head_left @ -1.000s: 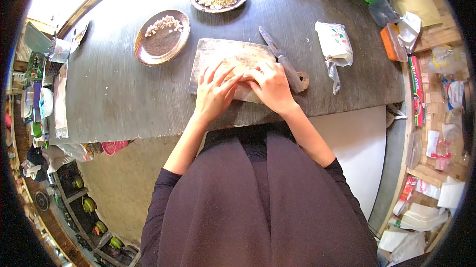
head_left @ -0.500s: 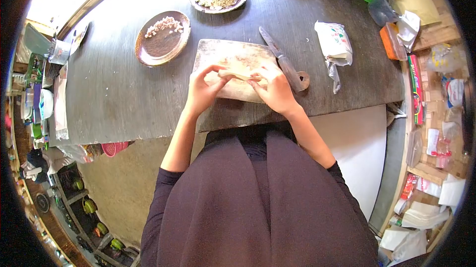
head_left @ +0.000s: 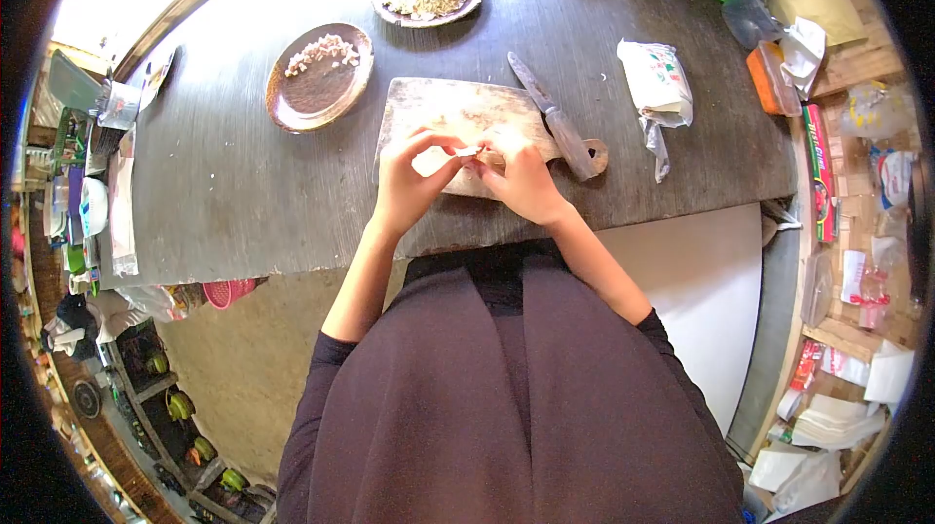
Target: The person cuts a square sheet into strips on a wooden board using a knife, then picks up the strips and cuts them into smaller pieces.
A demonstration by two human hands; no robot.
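Note:
Both my hands are above the wooden cutting board (head_left: 429, 100). Between their fingertips is a small pale, thin folded piece (head_left: 469, 151), perhaps dough; its exact kind is too small to tell. My left hand (head_left: 411, 178) pinches one end of it, thumb and forefinger closed. At the other end, my right hand (head_left: 521, 173) pinches with its fingertips, which hide part of the piece. A knife (head_left: 550, 113) lies along the board's right side, its handle pointing toward me near the board's holed grip.
A brown plate (head_left: 321, 110) with small pinkish chopped pieces lies back left. Behind it, another plate (head_left: 477, 0) holds a pale shredded heap. A white plastic packet (head_left: 657, 86) rests at right. The dark table's front edge (head_left: 263, 266) runs before me; shelves with packages stand at right.
My hands have come closer together, and the pale piece between them now shows shorter and more folded. The knife, plates and packet stay in place.

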